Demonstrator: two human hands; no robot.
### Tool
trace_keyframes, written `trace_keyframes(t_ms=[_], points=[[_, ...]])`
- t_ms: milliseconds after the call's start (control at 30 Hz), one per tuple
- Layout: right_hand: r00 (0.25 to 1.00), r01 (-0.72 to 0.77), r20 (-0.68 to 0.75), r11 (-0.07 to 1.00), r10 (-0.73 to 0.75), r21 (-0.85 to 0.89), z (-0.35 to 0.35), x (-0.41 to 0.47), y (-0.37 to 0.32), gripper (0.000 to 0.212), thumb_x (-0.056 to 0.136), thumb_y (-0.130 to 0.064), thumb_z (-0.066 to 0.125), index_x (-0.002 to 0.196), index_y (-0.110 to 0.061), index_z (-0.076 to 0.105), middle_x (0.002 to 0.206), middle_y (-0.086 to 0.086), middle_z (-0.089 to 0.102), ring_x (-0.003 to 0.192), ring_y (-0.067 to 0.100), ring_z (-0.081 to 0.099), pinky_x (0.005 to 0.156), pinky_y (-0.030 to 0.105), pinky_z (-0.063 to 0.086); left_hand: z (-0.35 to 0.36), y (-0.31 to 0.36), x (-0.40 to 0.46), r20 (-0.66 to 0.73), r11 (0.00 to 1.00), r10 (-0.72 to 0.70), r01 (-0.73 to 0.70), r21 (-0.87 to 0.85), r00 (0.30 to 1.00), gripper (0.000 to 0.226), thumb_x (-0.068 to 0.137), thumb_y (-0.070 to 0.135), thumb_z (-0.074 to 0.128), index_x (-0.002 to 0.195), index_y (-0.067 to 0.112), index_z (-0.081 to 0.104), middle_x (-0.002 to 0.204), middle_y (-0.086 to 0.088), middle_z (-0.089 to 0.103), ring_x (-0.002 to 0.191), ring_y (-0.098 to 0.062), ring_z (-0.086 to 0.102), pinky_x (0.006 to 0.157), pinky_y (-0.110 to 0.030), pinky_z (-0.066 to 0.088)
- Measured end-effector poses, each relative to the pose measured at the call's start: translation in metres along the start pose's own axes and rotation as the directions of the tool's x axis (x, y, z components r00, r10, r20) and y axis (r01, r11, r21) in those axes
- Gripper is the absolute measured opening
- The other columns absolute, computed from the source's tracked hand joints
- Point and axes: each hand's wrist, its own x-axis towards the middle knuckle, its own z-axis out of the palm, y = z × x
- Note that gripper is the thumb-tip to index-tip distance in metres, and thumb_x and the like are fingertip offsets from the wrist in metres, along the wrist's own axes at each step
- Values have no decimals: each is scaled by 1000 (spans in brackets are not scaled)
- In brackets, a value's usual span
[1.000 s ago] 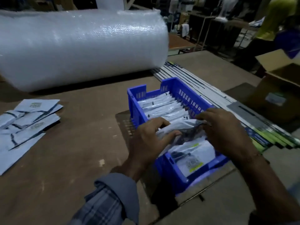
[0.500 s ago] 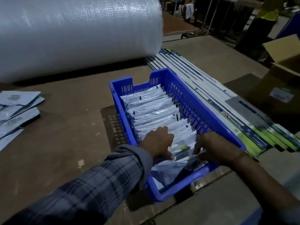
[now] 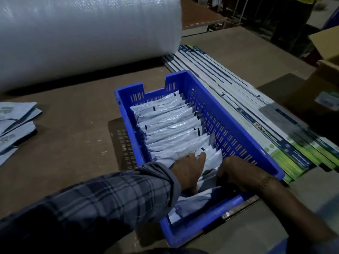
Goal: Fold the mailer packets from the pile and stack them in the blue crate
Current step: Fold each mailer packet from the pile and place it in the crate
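Head cam, fwd-down, close over blue crate point(image 3: 238, 114).

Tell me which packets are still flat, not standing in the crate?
The packets at the table's left edge lie flat; those in the blue crate stand upright.

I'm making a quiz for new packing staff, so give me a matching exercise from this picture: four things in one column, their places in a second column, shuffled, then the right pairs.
Things:
1. bubble wrap roll
2. loose mailers
3. folded packets
4. cardboard box

Places:
A. standing in a row inside the crate
B. far right edge of the view
C. lying across the table's far side
D. piled flat at the table's left edge

Pairs: 1-C, 2-D, 3-A, 4-B
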Motion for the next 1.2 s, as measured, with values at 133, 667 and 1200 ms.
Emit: trace_keyframes(t_ms=[133,667,1200], points=[[999,-12,35,1000,13,-28,1,9,0,19,95,-18,70,113,-22,78,110,-5,75,99,12,71,88,20,53,-3,-4,0,88,993,8,3,-122,996,125,68,21,98,155,16,8,125,-23,55,106,-43,64,72,-49,53],[953,64,-235,886,-191,-459,-8,21,-19,34,86,-46,68,119,-36,73,100,-2,75,92,23,72,78,33,55,-22,-40,8,-251,979,-29,-23,-201,968,90,83,55,80,151,34,25,122,-8,64,108,-35,61,77,-43,43],[940,140,-199,846,-277,-515,-7,38,-33,38,86,-29,66,123,-21,63,118,1,66,91,25,69,71,36,55,-28,-51,-39,-87,999,-36,34,-16,996,148,64,52,98,168,21,-2,155,-13,42,137,-35,44,111,-47,38]])
